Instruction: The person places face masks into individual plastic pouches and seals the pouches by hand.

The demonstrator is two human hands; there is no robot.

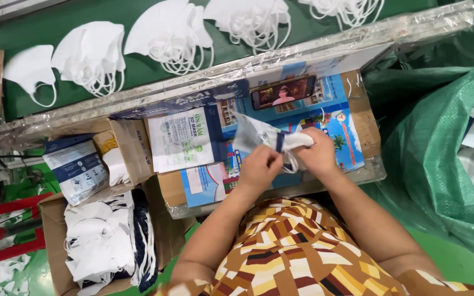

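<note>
My left hand (259, 169) and my right hand (318, 153) meet above a small work surface (352, 131) covered with a colourful printed sheet. Together they hold a clear plastic packet (252, 134) with a dark blue band, with a folded white mask (294, 141) partly inside it. The right hand grips the mask end. The left hand pinches the packet from below. A printed mask packet (182, 138) lies flat just left of the hands.
Stacks of white masks (168, 33) ride on a green belt (61, 27) beyond a plastic-wrapped rail. A phone (282, 92) lies on the work surface. A cardboard box (56, 257) of masks stands at lower left. A green sack (440, 142) of packets is on the right.
</note>
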